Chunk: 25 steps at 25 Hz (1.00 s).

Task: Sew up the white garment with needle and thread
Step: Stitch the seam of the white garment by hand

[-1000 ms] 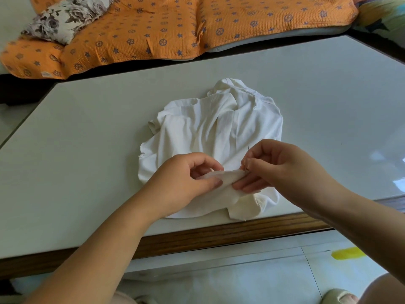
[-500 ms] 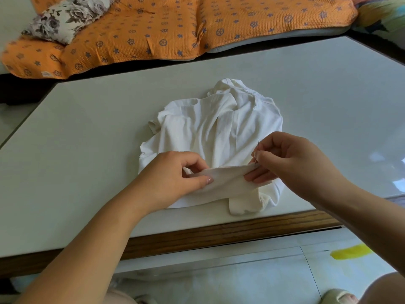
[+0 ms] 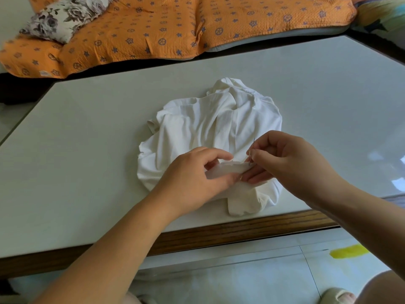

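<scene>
Near the front of the counter (image 3: 87, 150) lies the white garment (image 3: 210, 126). The left hand (image 3: 192, 178) pinches its folded edge (image 3: 228, 170). The right hand (image 3: 289, 163) pinches the needle (image 3: 252, 150), tip at that edge. A stitch seems under way; finished stitches cannot be seen.
</scene>
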Tool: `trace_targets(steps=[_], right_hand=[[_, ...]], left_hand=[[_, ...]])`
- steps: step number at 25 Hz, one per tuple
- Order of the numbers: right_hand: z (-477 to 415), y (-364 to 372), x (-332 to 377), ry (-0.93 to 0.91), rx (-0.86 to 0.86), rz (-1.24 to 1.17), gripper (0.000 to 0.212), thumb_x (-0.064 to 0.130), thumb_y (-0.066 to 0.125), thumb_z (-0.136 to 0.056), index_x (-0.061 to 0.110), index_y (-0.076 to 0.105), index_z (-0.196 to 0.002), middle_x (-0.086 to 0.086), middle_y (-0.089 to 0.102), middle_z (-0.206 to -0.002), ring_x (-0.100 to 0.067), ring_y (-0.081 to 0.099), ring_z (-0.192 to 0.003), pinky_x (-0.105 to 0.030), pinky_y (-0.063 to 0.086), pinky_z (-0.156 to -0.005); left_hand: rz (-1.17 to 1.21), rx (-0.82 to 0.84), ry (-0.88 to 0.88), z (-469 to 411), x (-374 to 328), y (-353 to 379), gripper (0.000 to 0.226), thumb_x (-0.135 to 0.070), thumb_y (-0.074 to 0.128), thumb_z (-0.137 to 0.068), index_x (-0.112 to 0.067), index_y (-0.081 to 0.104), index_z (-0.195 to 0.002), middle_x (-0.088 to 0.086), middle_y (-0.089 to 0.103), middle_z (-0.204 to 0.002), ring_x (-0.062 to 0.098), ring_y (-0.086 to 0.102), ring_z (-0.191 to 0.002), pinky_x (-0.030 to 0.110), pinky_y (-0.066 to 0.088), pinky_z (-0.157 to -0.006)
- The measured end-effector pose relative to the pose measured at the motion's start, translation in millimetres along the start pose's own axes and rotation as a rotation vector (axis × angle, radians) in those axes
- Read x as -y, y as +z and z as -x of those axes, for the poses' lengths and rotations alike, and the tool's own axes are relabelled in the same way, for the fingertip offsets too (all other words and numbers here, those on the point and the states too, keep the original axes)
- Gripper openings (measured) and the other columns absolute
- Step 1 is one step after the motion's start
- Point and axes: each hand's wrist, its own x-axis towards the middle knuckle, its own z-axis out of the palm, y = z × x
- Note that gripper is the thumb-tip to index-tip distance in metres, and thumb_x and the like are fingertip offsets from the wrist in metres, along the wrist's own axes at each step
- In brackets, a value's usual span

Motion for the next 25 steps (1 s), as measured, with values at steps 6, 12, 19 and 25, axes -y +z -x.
trace_targets(steps=[6,12,19,25], right_hand=[[-0.5,0.9,-1.4,-0.024,0.007,0.004,0.010,0.006,0.056,-0.095,0.007,0.062,-0.086,-0.009,0.075,-0.069,-0.022,0.075,-0.067,-0.030,0.062,-0.066],[-2.9,1.8,-2.3,-0.031,0.003,0.004,0.009,0.007,0.057,-0.095,0.007,0.062,-0.087,-0.009,0.075,-0.071,-0.021,0.075,-0.068,-0.033,0.062,-0.067],[-2.7,4.1,-4.2,-0.041,-0.011,-0.029,0.010,0.007,0.054,-0.097,0.006,0.060,-0.090,-0.010,0.075,-0.072,-0.023,0.075,-0.068,-0.035,0.063,-0.067],[-2.3,4.1,-7.1,-0.058,-0.015,-0.023,0.010,0.010,0.055,-0.098,0.009,0.060,-0.090,-0.005,0.075,-0.078,-0.021,0.075,-0.068,-0.035,0.062,-0.064]], left_hand=[[0.098,-0.103,0.057,-5.0,-2.1,6.4,0.010,-0.042,0.075,-0.080,-0.046,0.070,-0.088,-0.011,0.055,-0.089,0.004,0.056,-0.088,0.008,0.040,-0.072],[0.203,-0.162,0.133,-5.1,0.1,9.6,0.005,-0.024,0.074,-0.085,-0.026,0.077,-0.088,-0.012,0.060,-0.088,0.004,0.061,-0.081,0.017,0.048,-0.068],[0.387,-0.009,-0.039,-3.0,-0.6,7.8,0.007,-0.025,0.071,-0.088,-0.027,0.073,-0.082,-0.010,0.062,-0.069,0.011,0.059,-0.068,0.040,0.055,-0.068],[0.489,0.019,-0.119,-3.1,-2.1,6.2,0.005,-0.021,0.073,-0.087,-0.025,0.076,-0.086,0.015,0.068,-0.086,0.014,0.056,-0.067,0.024,0.052,-0.062]])
